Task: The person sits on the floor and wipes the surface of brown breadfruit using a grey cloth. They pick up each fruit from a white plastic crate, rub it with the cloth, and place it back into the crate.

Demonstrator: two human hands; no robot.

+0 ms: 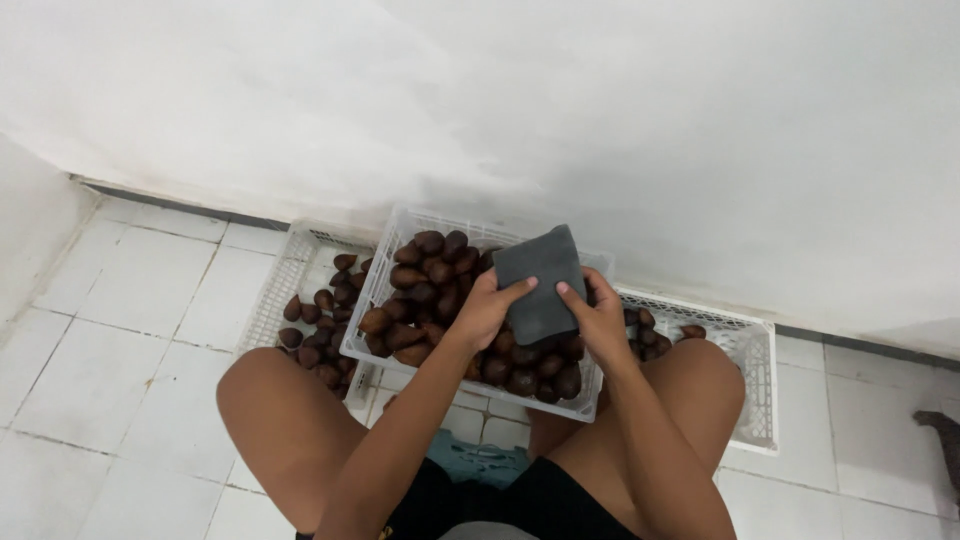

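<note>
Cloth [540, 285]: I see dark grey, matt fabric.
Crate [400, 235] under cloth: white plastic lattice.
Fruit [420, 295] inside crate: brown, scaly, slightly glossy.

A single head-worn camera looks steeply down and forward from the seated person's own eye level, close over bare knees and forearms. The middle white crate [470, 330] fills the frame's centre at arm's length; the tiled floor [130, 300] spreads left, and a white wall [600, 110] closes the upper half.
</note>
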